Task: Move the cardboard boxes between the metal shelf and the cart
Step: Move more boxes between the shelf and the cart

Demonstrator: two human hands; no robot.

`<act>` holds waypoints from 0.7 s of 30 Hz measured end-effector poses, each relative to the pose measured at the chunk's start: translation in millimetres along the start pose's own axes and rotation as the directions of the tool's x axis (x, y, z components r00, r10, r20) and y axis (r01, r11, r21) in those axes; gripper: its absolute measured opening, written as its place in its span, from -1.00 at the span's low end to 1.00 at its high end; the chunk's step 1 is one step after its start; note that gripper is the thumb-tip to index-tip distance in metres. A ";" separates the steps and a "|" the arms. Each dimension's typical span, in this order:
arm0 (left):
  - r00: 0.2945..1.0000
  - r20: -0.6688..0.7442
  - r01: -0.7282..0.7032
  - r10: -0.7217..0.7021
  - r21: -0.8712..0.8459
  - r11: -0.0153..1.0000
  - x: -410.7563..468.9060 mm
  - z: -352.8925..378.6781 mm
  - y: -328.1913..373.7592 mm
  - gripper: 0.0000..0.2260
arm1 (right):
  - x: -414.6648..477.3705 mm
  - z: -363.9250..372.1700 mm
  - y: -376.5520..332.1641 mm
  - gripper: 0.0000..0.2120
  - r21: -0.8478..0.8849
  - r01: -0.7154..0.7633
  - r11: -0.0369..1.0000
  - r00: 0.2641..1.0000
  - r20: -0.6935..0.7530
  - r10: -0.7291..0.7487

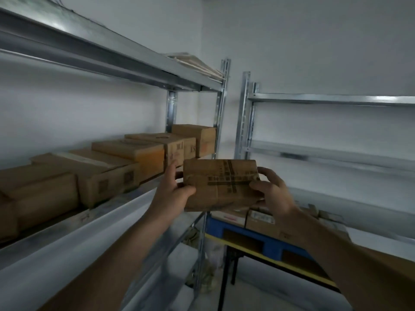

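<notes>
White walls (314, 41) backed a dim storeroom, with a metal shelf (125, 52) running along the left of the frame and a second shelf unit (336, 99) at the right. On the left unit's middle level a row of cardboard boxes (125, 162) stood side by side, from lower left up toward the centre. At the centre of the frame a cardboard box (221, 182) was held in mid-air, off the shelf, just in front of its right end post and above the near corner of the cart (269, 248). Its long axis ran left to right across the frame, roughly level, with the broad top face tipped toward the camera and showing a dark cross of printed tape. The left grip (173, 187) clasped the box's left short end, thumb over the top edge and fingers behind. The right grip (271, 189) grasped the right short end, fingers curled over the top and thumb on the near face. In the lower right, the cart's blue deck carried more boxes (260, 221), blurred.
</notes>
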State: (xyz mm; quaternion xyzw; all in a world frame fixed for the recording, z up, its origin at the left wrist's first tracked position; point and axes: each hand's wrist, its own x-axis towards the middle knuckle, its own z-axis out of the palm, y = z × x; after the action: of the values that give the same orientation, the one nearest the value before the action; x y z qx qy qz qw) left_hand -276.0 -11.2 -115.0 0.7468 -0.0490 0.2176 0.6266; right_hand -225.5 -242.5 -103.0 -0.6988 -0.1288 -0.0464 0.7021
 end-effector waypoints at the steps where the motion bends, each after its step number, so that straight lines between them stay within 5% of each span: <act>1: 1.000 0.027 -0.006 0.005 0.034 0.999 3.2 8.4 -3.9 -0.31 | -0.1 -9.0 5.3 -0.55 -0.002 -0.001 1.000 1.000 0.009 0.001; 7: 0.993 0.121 -0.014 -0.009 0.191 0.981 26.5 66.3 -26.1 -0.17 | 10.4 -66.9 32.0 -0.23 -0.023 -0.023 0.999 0.999 0.046 0.024; 21: 0.948 0.317 -0.136 0.022 0.342 0.930 117.4 287.5 -53.4 -0.57 | 95.3 -275.3 81.7 -0.63 -0.245 -0.050 0.968 0.985 -0.171 0.008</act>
State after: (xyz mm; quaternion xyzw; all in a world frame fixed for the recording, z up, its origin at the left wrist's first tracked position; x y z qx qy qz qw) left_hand -76.0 -251.6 -153.0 0.8708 -0.1355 0.1294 0.4545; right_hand -81.8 -503.4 -156.1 -0.7765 -0.0517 -0.1110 0.6181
